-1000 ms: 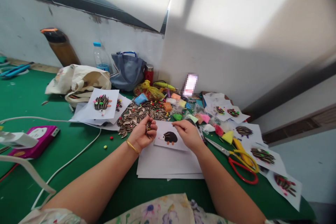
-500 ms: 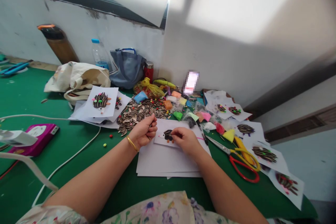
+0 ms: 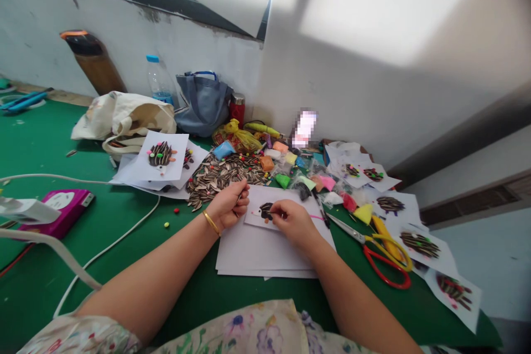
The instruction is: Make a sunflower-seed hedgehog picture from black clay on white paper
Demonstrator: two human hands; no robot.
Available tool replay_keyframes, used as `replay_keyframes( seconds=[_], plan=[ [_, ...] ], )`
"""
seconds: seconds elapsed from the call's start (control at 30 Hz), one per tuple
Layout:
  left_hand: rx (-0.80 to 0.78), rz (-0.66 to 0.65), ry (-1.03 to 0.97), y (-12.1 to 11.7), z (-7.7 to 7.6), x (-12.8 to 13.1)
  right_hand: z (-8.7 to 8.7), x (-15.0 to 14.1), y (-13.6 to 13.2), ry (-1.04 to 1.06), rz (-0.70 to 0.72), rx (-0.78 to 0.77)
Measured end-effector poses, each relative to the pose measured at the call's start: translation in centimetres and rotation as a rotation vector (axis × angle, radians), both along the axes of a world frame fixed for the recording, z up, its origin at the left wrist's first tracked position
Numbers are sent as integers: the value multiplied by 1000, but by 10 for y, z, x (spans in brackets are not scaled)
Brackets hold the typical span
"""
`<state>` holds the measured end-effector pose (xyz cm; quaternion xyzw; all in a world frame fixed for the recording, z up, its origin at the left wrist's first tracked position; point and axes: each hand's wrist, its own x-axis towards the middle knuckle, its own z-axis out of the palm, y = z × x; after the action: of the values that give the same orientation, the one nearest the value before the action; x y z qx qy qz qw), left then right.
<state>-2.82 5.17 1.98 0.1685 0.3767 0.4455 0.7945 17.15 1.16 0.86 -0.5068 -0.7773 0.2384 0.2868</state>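
A black clay hedgehog [image 3: 264, 211], snout pointed left, is held on a white card [image 3: 269, 196] by right fingers [image 3: 277, 215] closed against it; a thin dark sunflower seed [image 3: 238, 197] is pinched in curled left fingers [image 3: 243, 194].

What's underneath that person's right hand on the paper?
The right hand is over a white card bearing a dark hedgehog shape. Only part of the shape shows; the hand covers the rest. More white sheets lie beneath the card.
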Motion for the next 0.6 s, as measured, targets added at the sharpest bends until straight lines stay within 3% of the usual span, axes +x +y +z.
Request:
replay_keyframes(
  seconds=[0.3,0.6],
  plan=[
    [-14,-5,16,0,-1,2,-3,0,-1,-54,-7,37],
    [-2,-6,15,0,-3,2,-3,-10,-4,-215,-43,286]
  ],
)
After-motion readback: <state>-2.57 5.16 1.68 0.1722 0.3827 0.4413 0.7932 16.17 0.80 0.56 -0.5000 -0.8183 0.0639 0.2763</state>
